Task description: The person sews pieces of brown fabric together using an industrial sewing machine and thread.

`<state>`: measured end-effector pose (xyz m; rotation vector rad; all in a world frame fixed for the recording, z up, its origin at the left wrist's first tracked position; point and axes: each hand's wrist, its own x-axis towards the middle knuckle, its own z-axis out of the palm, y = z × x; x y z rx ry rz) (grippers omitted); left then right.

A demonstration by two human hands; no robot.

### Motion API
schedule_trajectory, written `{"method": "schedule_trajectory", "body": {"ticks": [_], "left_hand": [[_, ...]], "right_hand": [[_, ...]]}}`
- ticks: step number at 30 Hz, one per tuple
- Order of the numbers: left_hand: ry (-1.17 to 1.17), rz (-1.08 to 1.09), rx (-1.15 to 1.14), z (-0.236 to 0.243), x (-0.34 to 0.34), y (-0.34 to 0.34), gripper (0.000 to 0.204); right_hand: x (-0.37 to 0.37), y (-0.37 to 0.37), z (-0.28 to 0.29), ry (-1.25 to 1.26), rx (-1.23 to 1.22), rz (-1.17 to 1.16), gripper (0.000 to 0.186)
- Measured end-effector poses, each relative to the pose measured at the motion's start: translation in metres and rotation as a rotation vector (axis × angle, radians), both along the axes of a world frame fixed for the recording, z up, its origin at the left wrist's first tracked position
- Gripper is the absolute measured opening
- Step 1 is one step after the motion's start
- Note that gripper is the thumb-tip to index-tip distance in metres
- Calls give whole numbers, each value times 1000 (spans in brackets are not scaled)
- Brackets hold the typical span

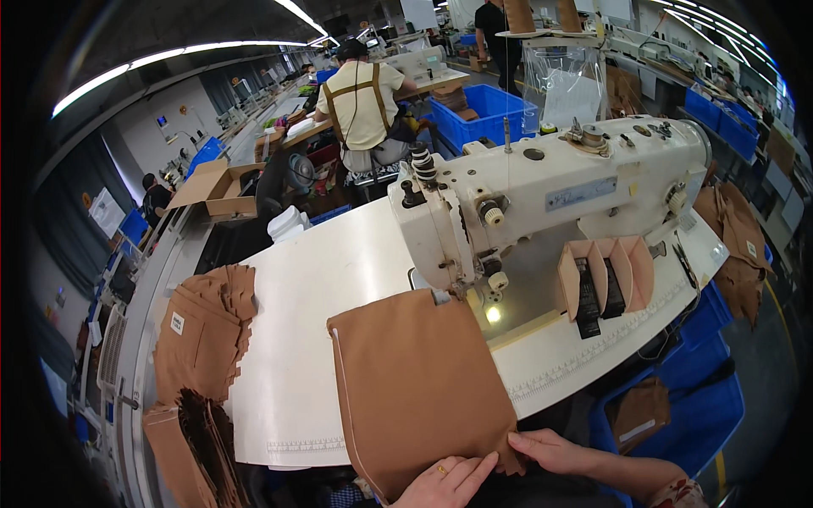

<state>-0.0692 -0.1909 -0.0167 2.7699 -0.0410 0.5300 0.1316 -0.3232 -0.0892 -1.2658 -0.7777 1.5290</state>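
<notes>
A brown fabric piece (415, 372) with a pale strip along its left edge lies on the white sewing table (296, 262), its top edge reaching under the needle area of a white sewing machine (550, 186). My left hand (445, 481) is at the fabric's lower edge, fingers together and bent over it, thumb hidden. My right hand (546, 450) pinches the lower right corner, beside my left fingertips. A pink divided holder (627, 267) with black strips stands right of the needle, near scissors (686, 262).
Brown fabric stacks (195, 339) line the left edge; more fabric hangs right (732, 245). Blue bins (686, 423) sit below right, another (483, 127) behind the machine. An open cardboard box (212, 190) is back left. A seated co-worker (360, 110) and a standing person (493, 46) are beyond.
</notes>
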Motion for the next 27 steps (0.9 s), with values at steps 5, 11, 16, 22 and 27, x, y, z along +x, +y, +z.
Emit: {"method": "schedule_trajectory", "body": {"ticks": [5,11,16,22,27], "left_hand": [[-10,113,11,-17,11,-5,50],[-49,23,27,-14,8,-2,48],[-71,32,97,-11,4,-3,45],[-161,126,51,7,8,-8,51],[-132,196,123,-15,4,-15,51]], "right_hand": [[0,5,16,139,-68,62,54],[7,-2,19,108,-111,57,57],[6,8,47,-103,-54,199,58],[11,14,42,42,-88,269,56],[11,11,51,60,-200,199,53]]}}
